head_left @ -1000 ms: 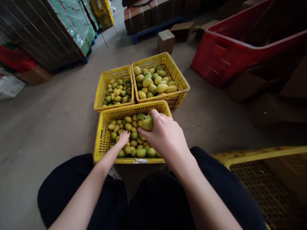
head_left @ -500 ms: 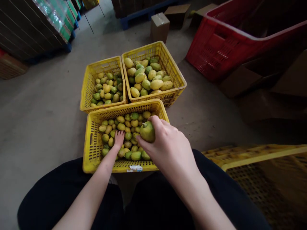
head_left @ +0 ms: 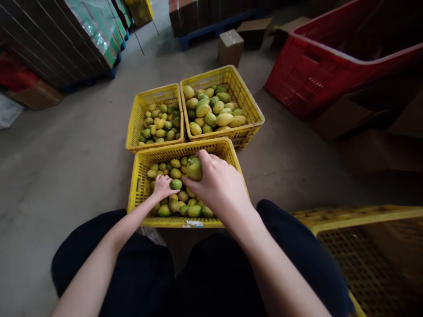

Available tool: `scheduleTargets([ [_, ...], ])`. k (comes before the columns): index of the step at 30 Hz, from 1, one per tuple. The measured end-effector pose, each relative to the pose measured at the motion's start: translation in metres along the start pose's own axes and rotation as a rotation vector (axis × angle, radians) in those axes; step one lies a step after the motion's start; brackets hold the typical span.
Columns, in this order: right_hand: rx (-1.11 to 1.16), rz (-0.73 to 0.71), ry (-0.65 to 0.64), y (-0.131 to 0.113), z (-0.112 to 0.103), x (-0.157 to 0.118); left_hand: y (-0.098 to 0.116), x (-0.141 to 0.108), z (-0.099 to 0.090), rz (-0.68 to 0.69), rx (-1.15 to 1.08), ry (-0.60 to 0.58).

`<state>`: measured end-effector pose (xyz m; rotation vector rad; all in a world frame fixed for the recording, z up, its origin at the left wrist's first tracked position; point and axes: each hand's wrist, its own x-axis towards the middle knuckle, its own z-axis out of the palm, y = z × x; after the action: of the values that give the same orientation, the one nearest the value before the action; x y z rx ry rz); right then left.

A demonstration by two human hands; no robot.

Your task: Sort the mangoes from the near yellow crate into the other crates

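Head view: with the right hand point(head_left: 218, 179) at three o'clock over the near yellow crate point(head_left: 175, 223), gripping a large yellow-green fruit point(head_left: 194, 169); with the left hand point(head_left: 161, 187) at nine, pinching a small green fruit point(head_left: 176, 184). Might drop either through a loose hold, or bruise both by knocking together, being so near.

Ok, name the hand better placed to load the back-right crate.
Probably the right hand: it holds a fruit above the near crate, on the side of the back-right crate; the left hand is lower, farther left.
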<state>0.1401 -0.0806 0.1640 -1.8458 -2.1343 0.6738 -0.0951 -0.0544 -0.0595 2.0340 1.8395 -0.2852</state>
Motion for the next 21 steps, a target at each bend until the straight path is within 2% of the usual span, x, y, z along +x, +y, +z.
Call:
scheduleTargets([
  [2, 0.015, 0.011, 0.027, -0.003, 0.001, 0.002, -0.002, -0.01, -0.024, -0.081, -0.147, 0.154],
  [5, 0.098, 0.021, 0.077, -0.01, 0.006, 0.005, 0.0, -0.029, -0.074, -0.178, -0.662, 0.323],
  [8, 0.283, 0.005, 0.139, -0.02, 0.017, 0.008, 0.006, -0.057, -0.118, -0.103, -1.13, 0.411],
  [10, 0.479, -0.021, 0.156, -0.028, 0.029, 0.01, 0.012, -0.077, -0.132, -0.009, -1.226, 0.482],
  [12, 0.69, -0.06, 0.133, -0.035, 0.041, 0.012, 0.018, -0.093, -0.134, 0.071, -1.174, 0.52],
  [16, 1.01, -0.068, 0.11, -0.042, 0.061, 0.015, 0.031, -0.108, -0.12, 0.128, -1.094, 0.524],
  [18, 1.114, -0.073, 0.145, -0.041, 0.065, 0.014, 0.037, -0.11, -0.115, 0.157, -1.113, 0.526],
  [21, 1.185, -0.123, 0.237, -0.038, 0.068, 0.012, 0.045, -0.11, -0.113, 0.27, -1.17, 0.552],
])
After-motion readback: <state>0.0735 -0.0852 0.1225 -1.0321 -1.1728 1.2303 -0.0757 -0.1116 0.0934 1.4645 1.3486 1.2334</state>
